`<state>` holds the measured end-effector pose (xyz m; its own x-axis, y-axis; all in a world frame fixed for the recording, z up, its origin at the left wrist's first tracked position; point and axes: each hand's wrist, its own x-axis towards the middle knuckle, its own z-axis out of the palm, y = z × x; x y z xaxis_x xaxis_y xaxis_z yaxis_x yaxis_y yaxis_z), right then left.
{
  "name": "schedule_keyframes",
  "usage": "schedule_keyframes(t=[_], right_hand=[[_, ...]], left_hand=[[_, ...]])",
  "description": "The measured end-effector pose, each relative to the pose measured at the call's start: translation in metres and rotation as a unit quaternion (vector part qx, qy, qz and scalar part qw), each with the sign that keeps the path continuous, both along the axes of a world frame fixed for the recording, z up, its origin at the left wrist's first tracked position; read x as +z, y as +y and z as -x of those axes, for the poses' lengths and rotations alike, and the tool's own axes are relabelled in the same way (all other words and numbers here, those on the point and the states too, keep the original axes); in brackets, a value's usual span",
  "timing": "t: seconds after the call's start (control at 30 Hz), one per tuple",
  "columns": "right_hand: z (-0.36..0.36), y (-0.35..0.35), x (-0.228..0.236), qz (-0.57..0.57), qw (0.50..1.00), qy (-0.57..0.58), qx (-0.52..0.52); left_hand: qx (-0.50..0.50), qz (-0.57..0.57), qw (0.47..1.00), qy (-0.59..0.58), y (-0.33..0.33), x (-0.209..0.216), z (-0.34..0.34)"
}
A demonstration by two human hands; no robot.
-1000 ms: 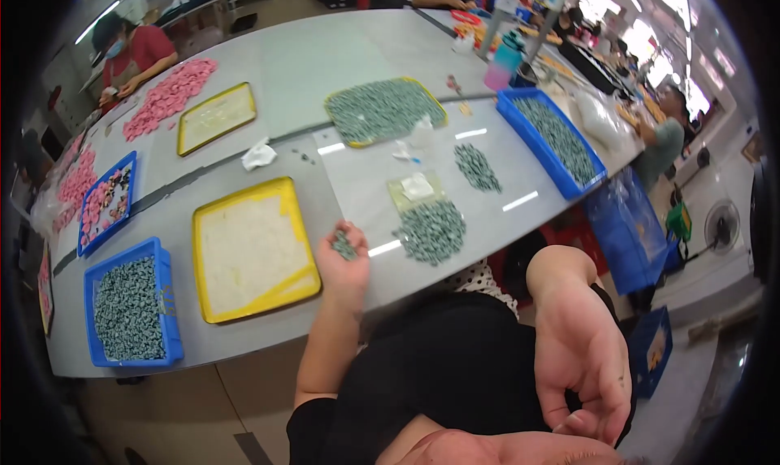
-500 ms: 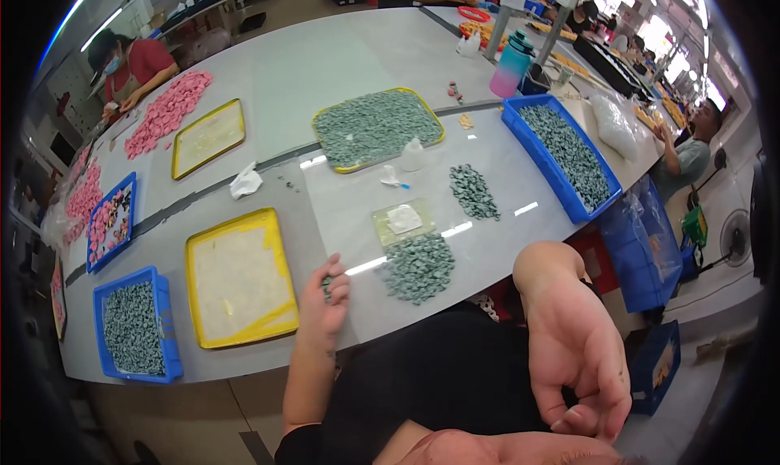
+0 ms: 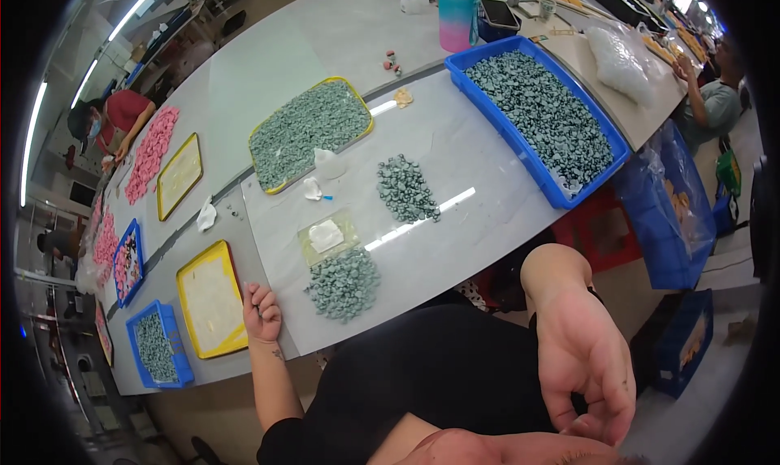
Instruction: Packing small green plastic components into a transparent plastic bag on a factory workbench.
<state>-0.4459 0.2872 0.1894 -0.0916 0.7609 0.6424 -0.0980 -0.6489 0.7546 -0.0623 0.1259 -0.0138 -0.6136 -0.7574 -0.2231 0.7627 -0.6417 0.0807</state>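
Note:
My left hand (image 3: 262,312) is over the table beside a yellow-rimmed tray (image 3: 213,301), its fingers curled around what looks like a small dark green piece. To its right lies a heap of small green pieces (image 3: 344,284), just below a pale green pad (image 3: 313,254) with a folded white cloth (image 3: 326,236) on it. A second, smaller green heap (image 3: 406,190) lies farther right. My right hand (image 3: 587,355) is raised close to me at the lower right, away from the table. Its fingers bend inward; their tips are partly hidden, so anything in them cannot be made out.
Blue bins of green pieces stand at the right (image 3: 561,184) and left (image 3: 180,359). Farther back are a filled green tray (image 3: 309,128), a white squeeze bottle (image 3: 329,164) and a drink bottle (image 3: 459,18). Co-workers sit at far left (image 3: 134,115) and right (image 3: 719,103).
My view has turned, so the table's things sit farther left in the picture. My left hand now shows beside the yellow-rimmed tray, its fingers still curled. My right hand stays raised, nearly unchanged.

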Motion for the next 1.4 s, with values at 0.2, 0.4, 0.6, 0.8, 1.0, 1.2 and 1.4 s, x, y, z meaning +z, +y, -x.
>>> schedule_keyframes(t=[0.2, 0.4, 0.6, 0.8, 1.0, 1.2, 1.4], right_hand=[[-0.001, -0.004, -0.021, -0.044, 0.997, -0.011, 0.056], [-0.040, -0.021, -0.019, -0.039, 0.995, 0.016, 0.087], [-0.111, -0.062, -0.019, -0.031, 0.997, -0.002, 0.072], [-0.198, -0.121, -0.042, 0.001, 0.999, -0.036, 0.034], [-0.265, -0.162, -0.073, -0.019, 1.000, -0.010, 0.020], [-0.301, -0.201, -0.098, -0.070, 0.997, 0.024, 0.020], [-0.322, -0.223, -0.114, -0.078, 0.994, 0.007, -0.071]], left_hand=[[-0.009, 0.047, 0.999, 0.006, -0.012, -0.015, 0.000], [0.034, -0.008, 0.997, -0.067, -0.022, -0.002, -0.019], [0.024, -0.085, 0.996, 0.019, -0.072, 0.004, -0.058], [0.040, -0.097, 0.985, -0.140, -0.135, 0.012, -0.080], [-0.008, -0.064, 0.986, -0.154, -0.173, -0.010, -0.101], [-0.007, -0.072, 0.986, -0.150, -0.180, -0.038, -0.132], [0.033, -0.056, 0.982, -0.176, -0.189, -0.050, -0.154]])
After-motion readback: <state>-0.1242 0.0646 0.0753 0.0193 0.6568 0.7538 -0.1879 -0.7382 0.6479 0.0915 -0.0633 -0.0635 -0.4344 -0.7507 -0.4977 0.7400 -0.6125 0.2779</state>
